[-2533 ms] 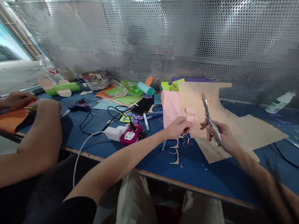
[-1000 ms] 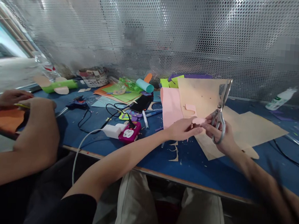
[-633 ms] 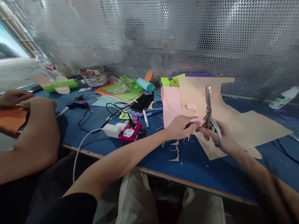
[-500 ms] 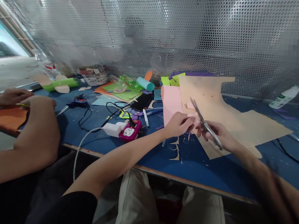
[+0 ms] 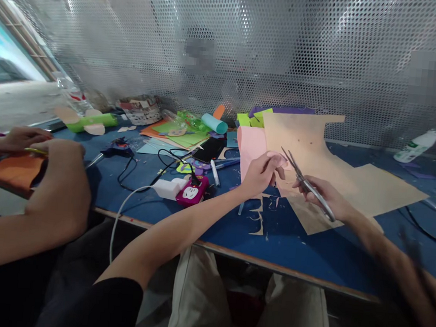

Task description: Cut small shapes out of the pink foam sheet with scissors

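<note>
My left hand (image 5: 261, 175) pinches a small piece of pink paper (image 5: 278, 157) between thumb and fingers, above the table. Just to its right, my right hand (image 5: 320, 197) grips a pair of metal scissors (image 5: 303, 180), whose blades point up and left, slightly parted, beside the pink piece. Beneath both hands spreads a large cut sheet of beige paper (image 5: 347, 187). A rolled sheet of pink paper (image 5: 250, 145) lies against its left edge. Thin paper scraps (image 5: 260, 223) are scattered on the blue table in front of my left hand.
A magenta power adapter (image 5: 192, 191) with cables and a white marker (image 5: 215, 173) lie left of my arm. Behind are a phone (image 5: 209, 149), coloured papers and a paper basket (image 5: 139, 110). A glue bottle (image 5: 418, 146) stands tilted at right. A co-worker's arm (image 5: 58, 185) rests at left.
My hands have moved apart. The scissors have shifted slightly right and down, away from the pink piece, while my left hand has turned the piece upward.
</note>
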Motion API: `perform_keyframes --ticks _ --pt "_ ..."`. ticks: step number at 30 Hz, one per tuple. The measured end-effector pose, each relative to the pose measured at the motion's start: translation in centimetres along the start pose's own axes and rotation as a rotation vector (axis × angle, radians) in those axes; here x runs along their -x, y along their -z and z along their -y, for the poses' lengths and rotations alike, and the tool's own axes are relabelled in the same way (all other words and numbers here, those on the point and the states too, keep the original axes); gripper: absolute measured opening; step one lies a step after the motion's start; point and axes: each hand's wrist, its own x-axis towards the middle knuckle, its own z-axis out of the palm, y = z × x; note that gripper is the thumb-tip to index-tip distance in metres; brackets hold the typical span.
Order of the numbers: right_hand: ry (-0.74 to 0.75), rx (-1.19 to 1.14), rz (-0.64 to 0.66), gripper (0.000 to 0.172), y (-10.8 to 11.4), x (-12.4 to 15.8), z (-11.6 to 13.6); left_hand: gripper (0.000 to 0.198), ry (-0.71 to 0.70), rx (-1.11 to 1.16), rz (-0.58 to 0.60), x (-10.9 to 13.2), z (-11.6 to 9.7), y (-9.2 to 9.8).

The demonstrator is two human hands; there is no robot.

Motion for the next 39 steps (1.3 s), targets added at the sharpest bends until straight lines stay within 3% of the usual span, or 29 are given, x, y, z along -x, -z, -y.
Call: perform_keyframes --ticks 8,16,22,29,31,37,39 --pt "-0.012 0.005 0.012 0.056 -0.5 0.0 -0.6 0.049 0.039 0.109 -0.026 0.1 -0.7 0.0" --pt "-0.07 -0.011 -0.025 0.053 -0.5 -0.1 -0.5 0.049 0.014 -0.019 0.006 0.2 -0.4 0.0" --pt "-0.068 -0.025 -0.042 0.054 -0.3 0.0 -0.7 0.056 -0.083 -0.178 -0.072 0.1 -0.4 0.3" --pt "-0.033 -0.109 -0.07 0.055 -0.4 0.0 -1.5 0.04 -0.05 -0.041 -0.222 -0.5 0.5 0.4" --pt "-0.04 -0.112 -0.078 0.054 -0.5 0.0 -1.5 0.043 -0.059 -0.042 -0.191 -0.5 0.5 0.5" --pt "-0.029 -0.017 -0.056 0.051 -1.1 -0.1 -0.7 0.054 0.025 -0.127 0.108 0.1 0.4 0.1" --pt "-0.02 -0.016 -0.041 0.051 -1.3 -0.1 -0.3 0.054 0.046 -0.127 0.122 0.2 0.5 -0.1"
